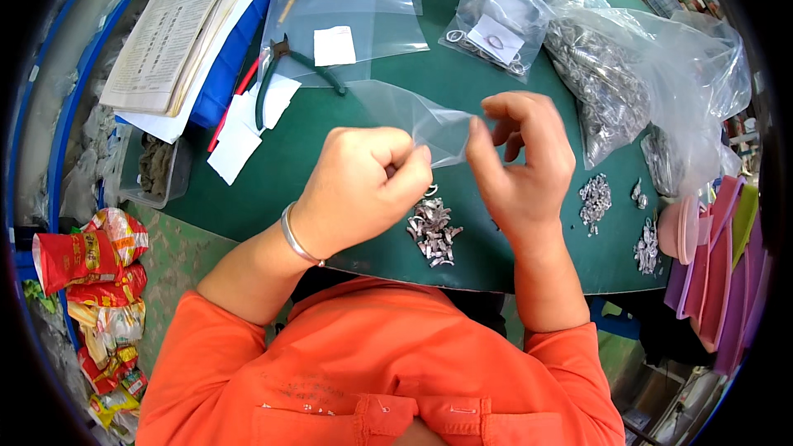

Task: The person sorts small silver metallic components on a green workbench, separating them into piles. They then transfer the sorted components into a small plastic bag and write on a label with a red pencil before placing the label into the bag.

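Observation:
Both hands hold a small clear plastic bag [413, 116] above a green table [330, 140]. My left hand [363, 186], with a silver bangle at the wrist, pinches the bag's near edge with closed fingers. On the other side my right hand [520, 157] grips the bag's mouth between thumb and forefinger. Just below the hands a small heap of silvery metal parts [434, 231] lies on the table. Two smaller heaps of the same parts [595, 198] sit to the right.
A large clear bag of metal parts [611, 74] lies at the right, a smaller bag with rings [496, 21] at the back. Pliers [277, 74], white paper slips, flat clear bags and a stack of papers [178, 25] lie at left. Pink and purple trays [714, 256] stand at right.

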{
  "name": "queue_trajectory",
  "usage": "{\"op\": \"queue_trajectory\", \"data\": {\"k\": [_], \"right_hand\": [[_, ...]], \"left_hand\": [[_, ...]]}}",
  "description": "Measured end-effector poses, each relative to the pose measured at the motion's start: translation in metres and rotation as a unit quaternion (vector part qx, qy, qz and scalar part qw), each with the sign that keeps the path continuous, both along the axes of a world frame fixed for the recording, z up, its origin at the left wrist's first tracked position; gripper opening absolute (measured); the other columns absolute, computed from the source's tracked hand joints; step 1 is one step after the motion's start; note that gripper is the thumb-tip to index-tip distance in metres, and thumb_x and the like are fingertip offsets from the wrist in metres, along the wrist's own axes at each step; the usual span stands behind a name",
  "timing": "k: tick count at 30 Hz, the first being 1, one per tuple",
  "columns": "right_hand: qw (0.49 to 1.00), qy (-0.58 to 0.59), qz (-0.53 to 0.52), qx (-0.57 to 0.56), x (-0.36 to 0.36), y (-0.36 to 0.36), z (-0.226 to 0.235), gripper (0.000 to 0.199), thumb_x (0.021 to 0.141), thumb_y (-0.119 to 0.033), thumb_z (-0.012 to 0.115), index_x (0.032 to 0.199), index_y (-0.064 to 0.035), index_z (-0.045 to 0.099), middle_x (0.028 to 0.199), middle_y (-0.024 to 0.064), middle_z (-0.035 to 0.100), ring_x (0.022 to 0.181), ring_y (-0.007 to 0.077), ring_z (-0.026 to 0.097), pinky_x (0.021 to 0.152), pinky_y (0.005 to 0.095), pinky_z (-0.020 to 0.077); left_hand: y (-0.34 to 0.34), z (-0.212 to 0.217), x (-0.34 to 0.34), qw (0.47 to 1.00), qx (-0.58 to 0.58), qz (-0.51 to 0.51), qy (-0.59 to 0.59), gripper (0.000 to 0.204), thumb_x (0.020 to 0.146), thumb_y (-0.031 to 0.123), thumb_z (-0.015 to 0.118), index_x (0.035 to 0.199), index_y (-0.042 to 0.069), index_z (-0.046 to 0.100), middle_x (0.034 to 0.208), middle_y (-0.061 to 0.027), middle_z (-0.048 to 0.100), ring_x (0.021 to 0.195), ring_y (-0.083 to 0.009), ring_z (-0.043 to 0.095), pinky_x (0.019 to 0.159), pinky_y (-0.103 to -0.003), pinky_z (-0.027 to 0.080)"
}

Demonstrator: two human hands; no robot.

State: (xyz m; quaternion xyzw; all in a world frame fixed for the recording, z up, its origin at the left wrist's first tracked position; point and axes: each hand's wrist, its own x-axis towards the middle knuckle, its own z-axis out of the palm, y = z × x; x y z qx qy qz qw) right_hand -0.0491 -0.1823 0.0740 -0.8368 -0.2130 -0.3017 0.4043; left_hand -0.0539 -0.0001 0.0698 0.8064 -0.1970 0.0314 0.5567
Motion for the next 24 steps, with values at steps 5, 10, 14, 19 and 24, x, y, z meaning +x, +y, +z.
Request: {"op": "queue_trajectory", "data": {"k": [5,10,14,19,24], "right_hand": [[0.979,-0.058,0.136,-0.143,-0.009,0.005,0.004,0.023,0.068,0.000,0.070,0.087,-0.0056,0.059,0.086,0.0079,0.062,0.068,0.0230,0.060,0.058,0.0343,0.0492],[0.970,-0.049,0.073,-0.225,-0.008,-0.011,0.002,0.020,0.072,0.000,0.068,0.090,-0.0065,0.062,0.092,0.0059,0.064,0.069,0.0251,0.058,0.059,0.0352,0.0489],[0.982,0.016,0.169,-0.083,-0.012,-0.025,0.000,0.020,0.072,0.006,0.067,0.090,-0.0026,0.065,0.092,0.0091,0.066,0.078,0.0278,0.062,0.065,0.0342,0.0519],[0.990,0.092,0.089,0.054,-0.031,-0.059,0.004,0.014,0.080,0.006,0.067,0.092,-0.0008,0.068,0.090,0.0091,0.067,0.078,0.0230,0.064,0.067,0.0326,0.0516],[0.959,0.266,0.006,-0.098,-0.065,-0.111,-0.023,0.021,0.080,-0.001,0.073,0.100,-0.0018,0.068,0.091,0.0099,0.061,0.079,0.0235,0.061,0.069,0.0331,0.0499]], "left_hand": [[0.007,0.005,0.006,0.994,-0.028,-0.030,0.101,0.032,0.083,0.008,0.061,0.057,-0.002,0.046,0.048,-0.0116,0.037,0.046,-0.0101,0.032,0.042,-0.032,0.031],[0.017,0.006,0.005,0.998,0.008,-0.001,0.057,0.034,0.091,0.014,0.065,0.061,0.002,0.055,0.058,0.0008,0.056,0.049,-0.0039,0.049,0.043,-0.021,0.036],[-0.008,0.002,0.011,0.948,0.104,0.033,-0.298,0.068,0.071,0.025,0.085,0.127,0.003,0.053,0.115,-0.0097,0.060,0.109,-0.0234,0.057,0.097,-0.036,0.042],[-0.026,-0.020,0.021,0.958,0.195,-0.061,-0.203,0.066,0.064,0.017,0.082,0.122,0.005,0.052,0.108,-0.0118,0.057,0.104,-0.0302,0.057,0.094,-0.042,0.040],[-0.038,-0.037,0.031,0.951,0.228,-0.047,-0.206,0.058,0.065,0.015,0.081,0.115,0.004,0.053,0.103,-0.0118,0.056,0.100,-0.0328,0.057,0.088,-0.041,0.042]]}}
